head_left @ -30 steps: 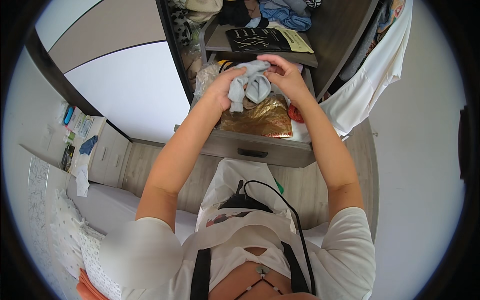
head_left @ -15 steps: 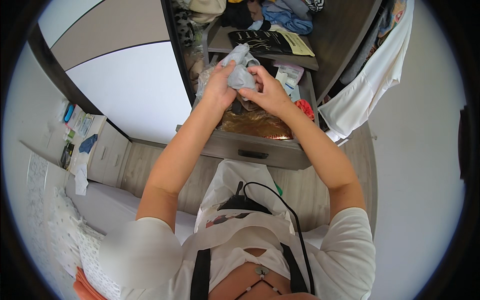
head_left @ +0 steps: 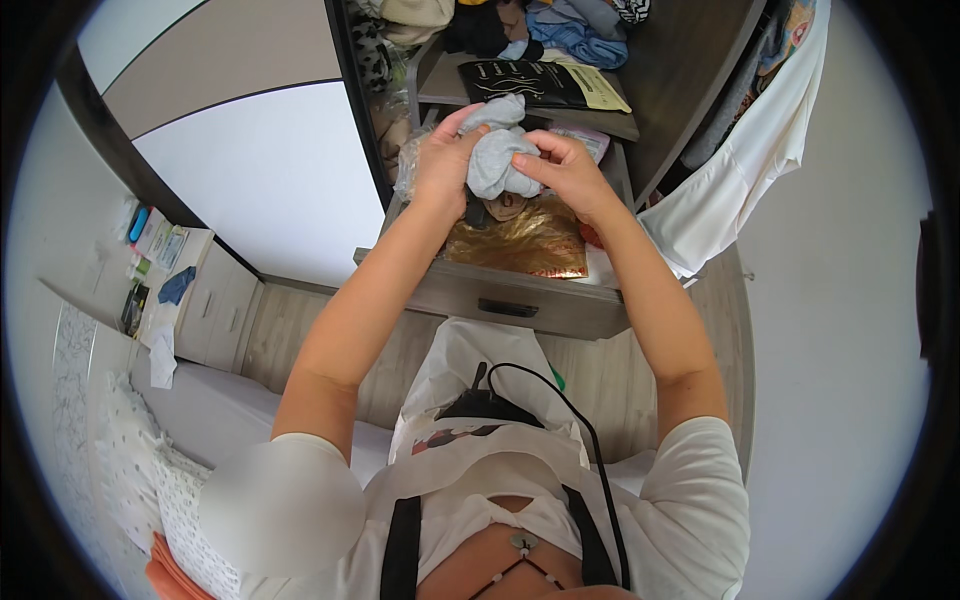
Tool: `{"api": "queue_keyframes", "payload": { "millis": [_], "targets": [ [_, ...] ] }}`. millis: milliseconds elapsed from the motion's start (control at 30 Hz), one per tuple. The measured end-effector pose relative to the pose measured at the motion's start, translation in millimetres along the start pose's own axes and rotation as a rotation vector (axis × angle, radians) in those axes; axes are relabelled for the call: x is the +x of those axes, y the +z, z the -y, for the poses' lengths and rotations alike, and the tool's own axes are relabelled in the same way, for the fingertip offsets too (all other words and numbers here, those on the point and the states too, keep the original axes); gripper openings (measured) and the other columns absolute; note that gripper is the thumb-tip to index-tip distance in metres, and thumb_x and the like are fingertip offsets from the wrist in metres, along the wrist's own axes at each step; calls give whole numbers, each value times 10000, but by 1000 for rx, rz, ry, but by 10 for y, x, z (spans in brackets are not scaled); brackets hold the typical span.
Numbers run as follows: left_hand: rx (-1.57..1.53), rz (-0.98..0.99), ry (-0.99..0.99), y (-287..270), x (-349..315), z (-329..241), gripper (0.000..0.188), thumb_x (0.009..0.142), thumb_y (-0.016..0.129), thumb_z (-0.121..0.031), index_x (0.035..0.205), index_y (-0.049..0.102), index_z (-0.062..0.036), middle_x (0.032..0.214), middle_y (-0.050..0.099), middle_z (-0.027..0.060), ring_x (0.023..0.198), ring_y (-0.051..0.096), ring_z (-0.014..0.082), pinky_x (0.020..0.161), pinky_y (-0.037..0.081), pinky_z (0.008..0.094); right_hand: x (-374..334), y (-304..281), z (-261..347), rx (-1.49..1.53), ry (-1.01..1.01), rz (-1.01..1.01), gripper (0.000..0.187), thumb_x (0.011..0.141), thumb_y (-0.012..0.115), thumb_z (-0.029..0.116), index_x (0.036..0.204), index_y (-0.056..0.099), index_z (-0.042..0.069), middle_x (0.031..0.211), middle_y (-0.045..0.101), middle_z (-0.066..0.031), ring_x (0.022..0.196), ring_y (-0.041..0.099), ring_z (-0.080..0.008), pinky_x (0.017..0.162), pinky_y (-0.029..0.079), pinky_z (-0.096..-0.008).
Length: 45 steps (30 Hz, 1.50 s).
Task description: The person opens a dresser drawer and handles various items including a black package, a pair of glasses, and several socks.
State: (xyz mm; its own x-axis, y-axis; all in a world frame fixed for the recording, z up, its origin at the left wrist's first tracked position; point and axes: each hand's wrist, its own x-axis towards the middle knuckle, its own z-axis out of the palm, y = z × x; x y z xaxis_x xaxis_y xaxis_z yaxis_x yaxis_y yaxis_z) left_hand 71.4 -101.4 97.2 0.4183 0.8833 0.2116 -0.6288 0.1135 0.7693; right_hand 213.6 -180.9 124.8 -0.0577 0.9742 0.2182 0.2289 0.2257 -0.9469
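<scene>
Over an open drawer (head_left: 440, 290), both hands hold a bunched light grey cloth (head_left: 500, 165), soft and balled up like a sock. My left hand (head_left: 445, 165) wraps round its left side, with the thumb lying across it. From the right, my right hand (head_left: 572, 178) pinches its edge between thumb and fingers. One fold of the cloth sticks up above the left thumb. Below, inside the drawer, lies a shiny gold package (head_left: 520, 242), and a crumpled clear plastic bag (head_left: 408, 165) sits by the left wrist. My hands hide part of the drawer's contents.
Above the drawer, a shelf carries a flat black and beige package (head_left: 540, 85) and piled clothes (head_left: 575, 35). A white garment (head_left: 745, 170) hangs at the right. To the left stand a white sliding door (head_left: 270, 190), a small cabinet (head_left: 210, 310) and a bed (head_left: 225, 405).
Both hands have shifted slightly right with the grey cloth. It is now turned and bunched into a rounder ball, and more of the gold package shows.
</scene>
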Motion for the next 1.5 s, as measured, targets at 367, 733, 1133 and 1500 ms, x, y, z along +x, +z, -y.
{"api": "queue_keyframes", "payload": {
  "millis": [367, 733, 1133, 1500],
  "targets": [
    [161, 89, -69, 93, -76, -49, 282, 846, 479, -116, 1108, 544, -36, 1036, 586, 45, 961, 522, 123, 857, 367, 248, 60, -72, -42, 52, -132, -280, 185, 823, 599, 198, 942, 562, 62, 718, 559, 48, 587, 460, -7, 471, 362, -162],
    [61, 138, -69, 87, -63, -23, 386, 870, 503, -296, 1141, 493, -21, 1103, 545, 42, 1040, 455, 151, 956, 264, 311, 61, -51, -29, 101, -56, -408, 151, 822, 579, 179, 888, 522, 55, 691, 565, 27, 553, 466, -18, 434, 370, -171],
    [7, 70, -58, -1, -9, -8, 369, 782, 583, -143, 1114, 477, -22, 1066, 554, 85, 996, 513, 193, 892, 366, 313, 74, -27, -43, 65, -87, -358, 205, 834, 560, 211, 944, 526, 41, 732, 575, -2, 565, 508, -46, 445, 366, -168],
    [-472, 95, -250, -105, 73, -20, 275, 797, 562, -85, 1051, 488, -12, 1052, 561, 115, 974, 550, 253, 902, 426, 402, 112, -14, -159, -5, 59, -209, 330, 781, 646, 182, 1026, 491, 25, 959, 561, -62, 818, 549, -98, 711, 448, -220]
  ]
}}
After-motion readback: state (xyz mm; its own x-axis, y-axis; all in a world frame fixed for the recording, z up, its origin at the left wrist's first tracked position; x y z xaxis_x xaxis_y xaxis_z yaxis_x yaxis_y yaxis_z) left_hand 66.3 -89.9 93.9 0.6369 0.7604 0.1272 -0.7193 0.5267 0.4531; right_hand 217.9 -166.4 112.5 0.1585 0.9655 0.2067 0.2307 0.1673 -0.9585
